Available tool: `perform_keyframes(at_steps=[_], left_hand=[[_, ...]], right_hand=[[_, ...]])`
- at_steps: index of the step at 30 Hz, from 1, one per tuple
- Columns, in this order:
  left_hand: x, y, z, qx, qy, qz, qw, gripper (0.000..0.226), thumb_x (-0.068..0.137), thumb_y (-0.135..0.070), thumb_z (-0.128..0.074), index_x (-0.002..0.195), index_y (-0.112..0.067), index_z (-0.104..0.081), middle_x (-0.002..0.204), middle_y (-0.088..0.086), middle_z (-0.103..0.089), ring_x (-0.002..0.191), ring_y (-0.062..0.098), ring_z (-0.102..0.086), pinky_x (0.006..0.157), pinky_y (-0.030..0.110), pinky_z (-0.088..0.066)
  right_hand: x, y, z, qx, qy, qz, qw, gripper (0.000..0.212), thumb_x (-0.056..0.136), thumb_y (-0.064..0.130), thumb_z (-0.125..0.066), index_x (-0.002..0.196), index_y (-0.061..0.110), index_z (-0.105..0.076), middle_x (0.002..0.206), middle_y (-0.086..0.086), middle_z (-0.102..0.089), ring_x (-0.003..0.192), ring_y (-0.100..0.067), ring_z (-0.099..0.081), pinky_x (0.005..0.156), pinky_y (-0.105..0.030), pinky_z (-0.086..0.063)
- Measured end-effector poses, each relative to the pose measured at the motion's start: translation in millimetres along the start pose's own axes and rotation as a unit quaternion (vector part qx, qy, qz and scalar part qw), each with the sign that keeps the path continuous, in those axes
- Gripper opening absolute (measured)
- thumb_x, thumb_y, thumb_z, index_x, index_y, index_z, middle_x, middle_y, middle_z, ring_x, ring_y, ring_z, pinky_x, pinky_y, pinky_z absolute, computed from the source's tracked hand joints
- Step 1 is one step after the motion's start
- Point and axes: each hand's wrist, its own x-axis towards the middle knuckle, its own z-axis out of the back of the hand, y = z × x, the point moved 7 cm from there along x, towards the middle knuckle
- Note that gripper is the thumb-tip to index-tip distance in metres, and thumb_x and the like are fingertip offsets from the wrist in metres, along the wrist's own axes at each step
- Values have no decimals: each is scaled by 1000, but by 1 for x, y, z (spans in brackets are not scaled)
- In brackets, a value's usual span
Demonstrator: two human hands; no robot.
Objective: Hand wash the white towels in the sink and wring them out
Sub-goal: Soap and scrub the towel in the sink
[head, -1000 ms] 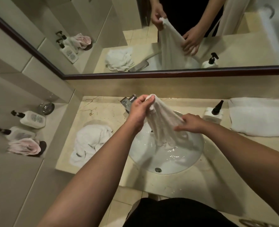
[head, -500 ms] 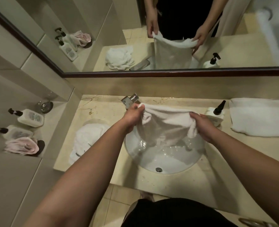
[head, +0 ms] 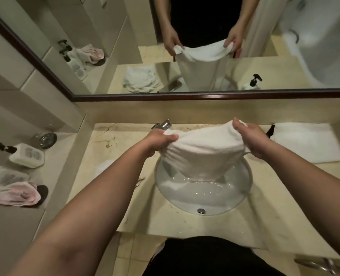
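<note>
— Both hands gripped the white towel (head: 201, 154) by its top edge, didn't we?
— Yes: left hand (head: 159, 141) and right hand (head: 252, 136) curled round opposite corners, its long axis running left-right between them, the rest hanging over the sink (head: 243, 198).

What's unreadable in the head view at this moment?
- Crumpled towel on the counter's left: mostly hidden behind the left forearm.
- Pump bottle: only its black top shows past the right hand.
- Faucet: spout covered by the left hand and held towel.
- Bottle labels: too blurred and small.
- Metal object, bottom right: cut off by the edge.
</note>
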Motion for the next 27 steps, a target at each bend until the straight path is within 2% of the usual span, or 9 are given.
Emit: perform_keyframes(at_steps=[4,7,12,14,16,18,20,23,27], left_hand=[[2,-6,12,49,-26,-85,995,32,104,-36,-50,128,-17,-60,119,1,-67,108,19,-63,90,32,-51],[6,0,15,47,-35,-117,991,40,104,-44,-44,128,-17,-59,125,2,-66,116,22,-61,105,42,-47],[14,15,12,86,-63,-123,987,68,87,-69,-37,121,-17,-66,117,6,-70,111,25,-64,103,46,-49],[15,14,5,106,-31,-107,988,73,82,-75,-40,113,-15,-69,110,7,-72,104,26,-66,101,45,-51],[15,15,-6,160,61,-85,982,62,85,-73,-54,101,-16,-72,100,7,-74,96,27,-69,94,41,-54],[14,20,-10,217,149,-64,963,55,79,-69,-69,94,-17,-74,94,7,-74,89,27,-71,82,35,-55],[12,24,-4,263,172,-42,948,70,63,-76,-77,96,-14,-73,94,6,-73,89,25,-70,82,35,-55],[17,30,-1,230,165,-21,959,92,44,-87,-76,105,-18,-72,106,5,-74,97,24,-72,95,43,-56],[13,33,-18,79,131,-9,988,86,62,-86,-69,115,-18,-71,114,8,-74,106,30,-69,104,52,-50]], right_hand=[[-5,5,-5,-101,-44,0,994,39,102,45,-51,106,8,-61,85,-3,-63,73,-16,-57,58,-26,-40],[-10,6,-9,-160,-60,17,985,46,103,47,-45,106,4,-62,86,-7,-61,71,-16,-54,58,-28,-40],[-23,-19,-25,-189,5,-38,981,67,94,65,-50,108,1,-67,93,-10,-69,81,-25,-66,61,-28,-46],[-28,-27,-32,-250,42,-72,965,75,86,72,-55,92,-2,-69,86,-14,-69,76,-30,-67,62,-30,-47],[-32,-27,-36,-284,52,-82,954,71,84,69,-62,81,-2,-66,70,-12,-60,58,-24,-57,51,-26,-40],[-37,-20,-36,-257,38,-59,964,62,87,63,-61,83,1,-64,64,-9,-55,52,-20,-51,47,-24,-37],[-43,-14,-34,-190,24,-31,981,57,94,61,-51,92,6,-66,79,-13,-65,64,-23,-62,57,-30,-46],[-47,-10,-30,-145,5,-4,989,66,96,63,-44,100,4,-72,104,-24,-71,89,-34,-69,77,-38,-53],[-52,-9,-34,-77,0,-34,996,74,95,67,-39,128,5,-60,131,-24,-62,107,-33,-63,96,-41,-48]])
